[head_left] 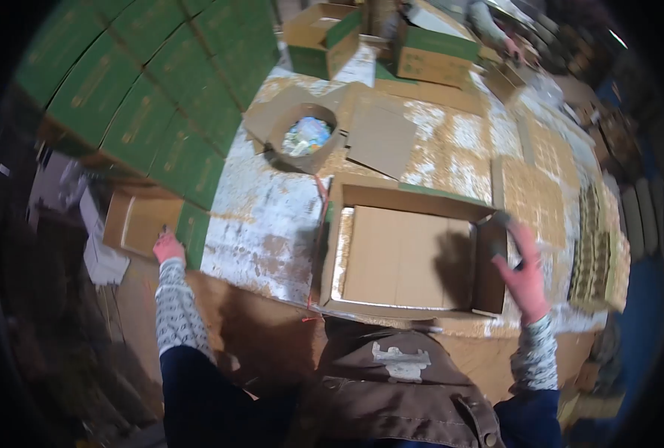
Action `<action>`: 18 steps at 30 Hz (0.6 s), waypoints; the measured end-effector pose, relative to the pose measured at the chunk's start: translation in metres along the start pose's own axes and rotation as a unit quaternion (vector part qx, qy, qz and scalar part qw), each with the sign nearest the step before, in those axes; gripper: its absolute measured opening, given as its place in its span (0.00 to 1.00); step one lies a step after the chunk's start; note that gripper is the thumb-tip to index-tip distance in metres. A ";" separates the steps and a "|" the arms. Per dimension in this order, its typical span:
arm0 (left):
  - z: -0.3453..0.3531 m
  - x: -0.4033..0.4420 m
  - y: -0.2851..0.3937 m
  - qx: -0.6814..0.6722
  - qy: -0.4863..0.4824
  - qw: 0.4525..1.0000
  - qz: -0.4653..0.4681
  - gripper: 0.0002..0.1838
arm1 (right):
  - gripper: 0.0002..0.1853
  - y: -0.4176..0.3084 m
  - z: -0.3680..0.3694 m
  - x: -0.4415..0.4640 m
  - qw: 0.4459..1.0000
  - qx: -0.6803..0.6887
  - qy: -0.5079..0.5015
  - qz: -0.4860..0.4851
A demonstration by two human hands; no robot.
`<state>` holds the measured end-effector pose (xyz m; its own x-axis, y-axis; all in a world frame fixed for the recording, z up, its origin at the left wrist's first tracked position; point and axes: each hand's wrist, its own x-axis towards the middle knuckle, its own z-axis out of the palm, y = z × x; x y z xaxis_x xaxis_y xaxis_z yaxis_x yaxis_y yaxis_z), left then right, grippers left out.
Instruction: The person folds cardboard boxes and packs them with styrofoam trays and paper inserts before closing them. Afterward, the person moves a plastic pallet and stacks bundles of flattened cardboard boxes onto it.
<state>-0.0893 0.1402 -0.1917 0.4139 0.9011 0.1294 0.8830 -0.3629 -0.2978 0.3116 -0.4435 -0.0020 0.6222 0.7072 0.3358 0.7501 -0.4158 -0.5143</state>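
Note:
In pink gloves with dark fingertips, both my hands are apart. A large open cardboard box (pixel 414 254) lies at the table's front edge, a flat cardboard sheet covering its bottom. Beside its right wall is my right hand (pixel 524 276), thumb and fingers spread, the fingertips near the top right corner; contact is unclear. Far to the left, my left hand (pixel 169 246) is closed at the edge of a piece of cardboard (pixel 149 224) in a smaller-looking open box (pixel 115 218). The grip itself is partly hidden.
Green boxes (pixel 138 127) are stacked at the left. A round container (pixel 306 142) with colourful contents and a loose cardboard sheet (pixel 380 138) lie behind the box. Egg trays (pixel 597 246) stand at right. Open boxes (pixel 436 56) and another person's hand (pixel 514 51) are at the back.

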 end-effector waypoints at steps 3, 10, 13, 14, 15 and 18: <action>0.017 0.001 0.006 0.022 0.052 0.998 0.024 0.27 | 0.28 0.042 -0.016 -0.022 0.944 0.205 0.055 0.253; -0.061 -0.081 0.089 -0.036 -0.007 0.999 0.019 0.27 | 0.25 0.111 0.027 -0.060 0.992 0.048 -0.115 0.027; -0.106 -0.126 0.146 -0.110 -0.037 0.991 0.070 0.25 | 0.25 0.148 0.037 -0.056 0.992 0.015 -0.122 -0.028; -0.129 -0.139 0.163 -0.111 -0.074 0.983 0.127 0.25 | 0.25 0.151 0.042 -0.057 0.969 0.184 -0.148 0.066; -0.146 -0.149 0.170 -0.247 -0.049 0.933 0.257 0.23 | 0.26 0.151 0.047 -0.054 0.910 0.345 -0.169 0.156; -0.224 -0.156 0.204 -0.524 -0.111 0.755 0.379 0.23 | 0.29 0.104 0.042 -0.017 0.901 0.348 -0.234 0.111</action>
<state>0.0761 -0.1272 -0.0610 0.9433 0.3161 0.1009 0.1503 -0.6781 0.7195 0.3695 -0.4748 -0.0941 0.4546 0.8824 -0.1215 0.1949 -0.2316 -0.9531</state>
